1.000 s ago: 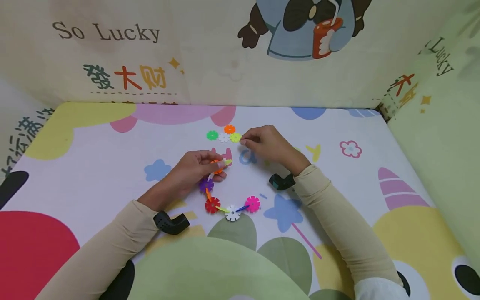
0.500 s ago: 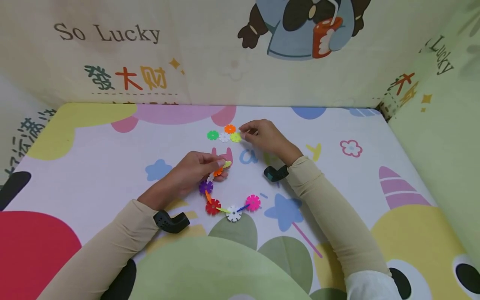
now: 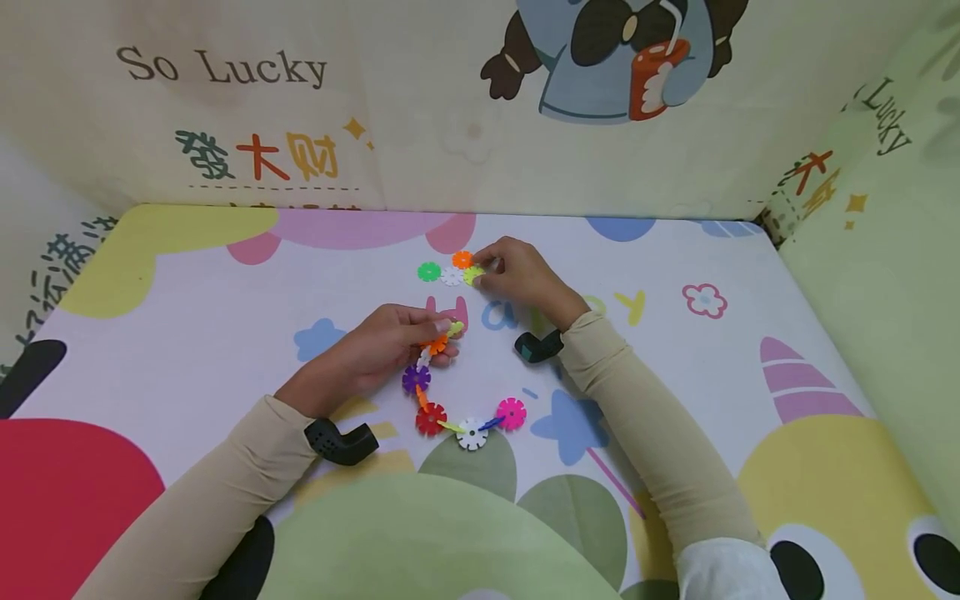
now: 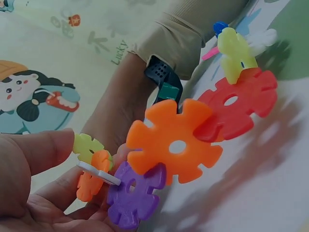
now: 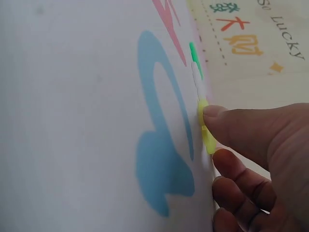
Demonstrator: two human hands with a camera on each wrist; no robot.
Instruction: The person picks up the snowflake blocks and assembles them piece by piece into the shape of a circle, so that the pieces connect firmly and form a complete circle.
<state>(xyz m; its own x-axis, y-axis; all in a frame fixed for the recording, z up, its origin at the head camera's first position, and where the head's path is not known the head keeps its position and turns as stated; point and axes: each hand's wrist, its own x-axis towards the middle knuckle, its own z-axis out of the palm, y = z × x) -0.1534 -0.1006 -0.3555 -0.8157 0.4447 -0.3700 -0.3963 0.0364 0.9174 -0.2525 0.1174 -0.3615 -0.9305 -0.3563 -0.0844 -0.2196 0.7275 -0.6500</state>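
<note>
My left hand (image 3: 393, 333) pinches the end of a chain of interlocked plastic snowflake discs between thumb and fingers. A yellow disc (image 3: 455, 328) forms that end, with an orange disc (image 3: 437, 343) below it. The chain curves down through a purple disc (image 3: 416, 380), a red disc (image 3: 431, 419) and a white disc (image 3: 472, 434) to a pink disc (image 3: 512, 413). In the left wrist view, another orange disc (image 4: 176, 145) joins purple to red. Farther back, my right hand (image 3: 521, 275) pinches a loose yellow snowflake disc (image 3: 472, 275) at the table; its thumb (image 5: 231, 126) covers part of it.
Beside the loose yellow disc lie an orange disc (image 3: 462, 260), a white disc (image 3: 451, 277) and a green disc (image 3: 429, 272). The printed tabletop (image 3: 225, 333) ends at a patterned backdrop (image 3: 420, 125). Each wrist wears a black camera (image 3: 342, 442).
My right hand has moved left and taken hold of the loose yellow disc. The left hand keeps its grip on the chain, almost in place.
</note>
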